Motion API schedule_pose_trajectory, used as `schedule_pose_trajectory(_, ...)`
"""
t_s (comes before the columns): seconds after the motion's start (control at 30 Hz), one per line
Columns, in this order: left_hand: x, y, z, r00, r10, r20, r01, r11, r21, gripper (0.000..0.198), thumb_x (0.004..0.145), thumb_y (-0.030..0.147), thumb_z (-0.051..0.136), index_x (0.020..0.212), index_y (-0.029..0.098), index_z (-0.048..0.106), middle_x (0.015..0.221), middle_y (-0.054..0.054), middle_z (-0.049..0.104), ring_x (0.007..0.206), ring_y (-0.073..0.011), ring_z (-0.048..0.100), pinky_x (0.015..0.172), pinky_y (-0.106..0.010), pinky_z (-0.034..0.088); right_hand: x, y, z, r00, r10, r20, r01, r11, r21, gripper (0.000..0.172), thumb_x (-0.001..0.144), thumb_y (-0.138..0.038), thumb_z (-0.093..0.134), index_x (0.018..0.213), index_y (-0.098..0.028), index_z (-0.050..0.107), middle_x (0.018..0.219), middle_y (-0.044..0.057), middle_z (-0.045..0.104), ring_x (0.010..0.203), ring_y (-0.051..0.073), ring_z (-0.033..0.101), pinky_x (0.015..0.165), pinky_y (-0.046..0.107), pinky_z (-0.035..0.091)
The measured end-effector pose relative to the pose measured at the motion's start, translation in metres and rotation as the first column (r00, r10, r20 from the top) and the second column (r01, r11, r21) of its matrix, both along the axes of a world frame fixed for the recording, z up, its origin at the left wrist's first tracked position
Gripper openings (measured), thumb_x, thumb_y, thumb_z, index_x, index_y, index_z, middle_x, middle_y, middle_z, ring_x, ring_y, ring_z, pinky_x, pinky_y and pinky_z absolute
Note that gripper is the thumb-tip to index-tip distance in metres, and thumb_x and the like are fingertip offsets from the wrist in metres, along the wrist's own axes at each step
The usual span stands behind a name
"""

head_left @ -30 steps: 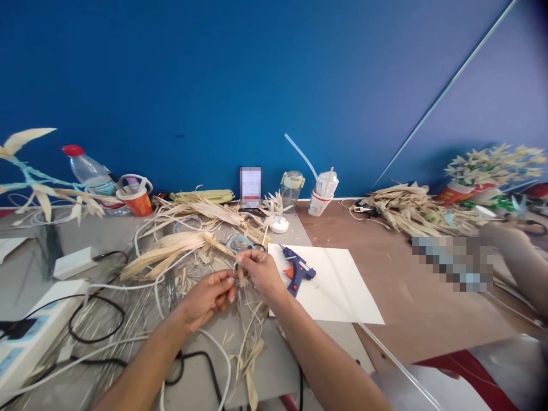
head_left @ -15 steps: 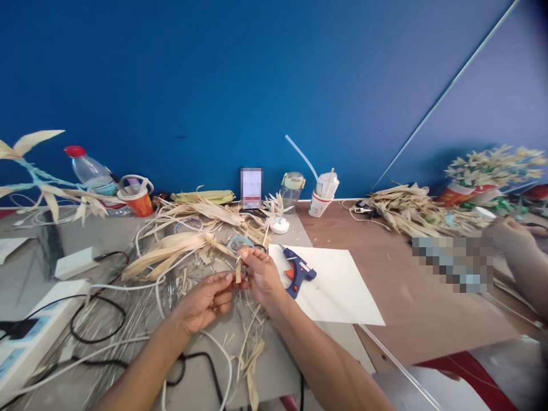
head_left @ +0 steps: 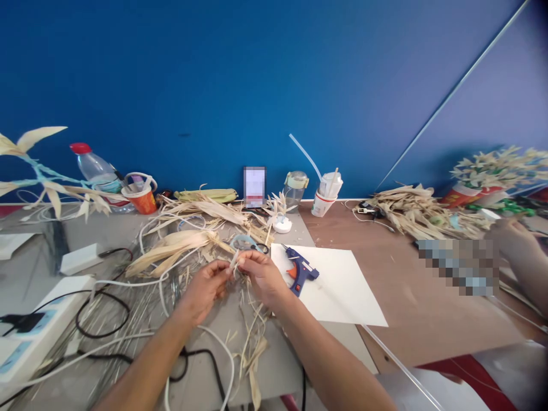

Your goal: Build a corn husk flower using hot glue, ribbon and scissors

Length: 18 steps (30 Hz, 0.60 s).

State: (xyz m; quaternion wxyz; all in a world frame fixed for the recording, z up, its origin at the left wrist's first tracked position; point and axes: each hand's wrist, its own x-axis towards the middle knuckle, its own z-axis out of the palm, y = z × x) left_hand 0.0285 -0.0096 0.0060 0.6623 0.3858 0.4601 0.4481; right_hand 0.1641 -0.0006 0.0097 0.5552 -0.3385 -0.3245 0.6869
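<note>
Pinched between my two hands is a small strip of dried corn husk (head_left: 234, 260), held over the table's middle. My left hand (head_left: 209, 288) grips its left side with thumb and fingers closed. From the right, my right hand (head_left: 261, 274) pinches the same strip, fingertips close to those of the left. Behind my hands lies a bundle of dried corn husks (head_left: 175, 248). A blue hot glue gun (head_left: 302, 268) rests on white paper (head_left: 342, 291) right beside my right hand. Husk scraps (head_left: 256, 357) lie below the hands.
A power strip (head_left: 38, 331) and tangled cables lie at the left, with thin wires (head_left: 124, 342) nearby. A phone (head_left: 255, 187), glass jar (head_left: 294, 188) and paper cup (head_left: 323, 202) stand along the wall. At the right, a co-worker's hand (head_left: 514, 240) is near a husk pile (head_left: 411, 211).
The husk strip, which hung down between my hands, is now tilted upward. My left hand has risen and come closer to the right. The view has shifted slightly.
</note>
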Motion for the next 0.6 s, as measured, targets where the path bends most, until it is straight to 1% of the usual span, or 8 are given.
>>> schedule_pose_trajectory(0.1,0.002,-0.001,0.000,0.992,-0.009,-0.127,0.014,0.999,0.040,0.028,0.063,0.037,0.074,0.074,0.014,0.062,0.052,0.006,0.048,0.039,-0.0040,0.030,0.040,-0.020,0.024,0.000,-0.001,0.000,0.987,0.008,0.161,-0.005,1.000,-0.017,0.015,0.057,-0.030,0.070,0.058,-0.016,0.064,0.048,-0.003,0.054,0.048,0.010,0.044,0.052,0.023,0.035)
schedule_pose_trajectory(0.2,0.000,-0.002,0.002,0.989,-0.023,-0.148,0.030,0.998,0.049,0.029,0.067,0.040,0.071,0.077,0.014,0.064,0.055,0.004,0.048,0.038,-0.0039,0.028,0.039,-0.021,0.021,0.002,0.002,-0.002,0.985,-0.055,0.162,0.063,0.997,-0.047,0.017,0.056,-0.031,0.070,0.059,-0.016,0.064,0.048,-0.003,0.054,0.047,0.009,0.043,0.051,0.023,0.034)
schedule_pose_trajectory(0.27,-0.003,-0.003,0.005,0.996,-0.018,-0.089,0.021,0.999,0.033,0.030,0.071,0.041,0.066,0.081,0.013,0.065,0.061,0.003,0.051,0.038,-0.0028,0.026,0.039,-0.021,0.020,0.005,0.005,-0.004,0.985,-0.104,0.137,0.113,0.992,-0.063,0.017,0.055,-0.030,0.071,0.059,-0.015,0.063,0.049,-0.003,0.054,0.047,0.008,0.042,0.051,0.023,0.033)
schedule_pose_trajectory(0.33,-0.007,-0.003,0.007,0.998,-0.056,0.001,0.056,0.998,-0.015,0.030,0.075,0.040,0.061,0.086,0.012,0.066,0.064,0.002,0.051,0.037,-0.0017,0.024,0.039,-0.021,0.020,0.008,0.009,-0.007,0.979,-0.150,0.136,0.159,0.986,-0.058,0.016,0.056,-0.029,0.071,0.059,-0.015,0.063,0.050,-0.003,0.054,0.048,0.008,0.041,0.051,0.023,0.033)
schedule_pose_trajectory(0.4,-0.011,-0.003,0.009,0.986,-0.140,0.089,0.146,0.987,-0.068,0.030,0.076,0.035,0.060,0.094,0.011,0.065,0.061,0.003,0.049,0.035,-0.0008,0.021,0.039,-0.020,0.018,0.010,0.011,-0.007,0.969,-0.192,0.154,0.200,0.979,-0.042,0.015,0.056,-0.029,0.070,0.058,-0.015,0.063,0.051,-0.003,0.053,0.049,0.008,0.041,0.052,0.023,0.033)
schedule_pose_trajectory(0.47,-0.012,-0.004,0.011,0.967,-0.211,0.146,0.227,0.968,-0.106,0.036,0.078,0.031,0.057,0.109,0.013,0.060,0.056,0.005,0.047,0.034,-0.0008,0.017,0.038,-0.019,0.016,0.011,0.011,-0.006,0.960,-0.220,0.174,0.227,0.973,-0.026,0.015,0.057,-0.029,0.070,0.059,-0.015,0.063,0.052,-0.003,0.054,0.050,0.008,0.041,0.053,0.023,0.033)
schedule_pose_trajectory(0.53,-0.012,-0.005,0.011,0.955,-0.242,0.171,0.264,0.958,-0.115,0.042,0.079,0.029,0.056,0.119,0.016,0.052,0.051,0.006,0.047,0.033,-0.0015,0.016,0.037,-0.019,0.015,0.011,0.010,-0.005,0.961,-0.215,0.175,0.222,0.975,-0.021,0.016,0.057,-0.029,0.070,0.060,-0.016,0.063,0.053,-0.003,0.054,0.050,0.008,0.042,0.053,0.023,0.033)
schedule_pose_trajectory(0.6,-0.010,-0.006,0.012,0.952,-0.251,0.176,0.272,0.956,-0.108,0.041,0.080,0.028,0.055,0.119,0.017,0.050,0.048,0.007,0.047,0.032,-0.0022,0.016,0.037,-0.018,0.015,0.010,0.009,-0.004,0.968,-0.195,0.160,0.203,0.979,-0.034,0.016,0.057,-0.030,0.070,0.060,-0.016,0.063,0.052,-0.003,0.054,0.049,0.008,0.042,0.052,0.023,0.033)
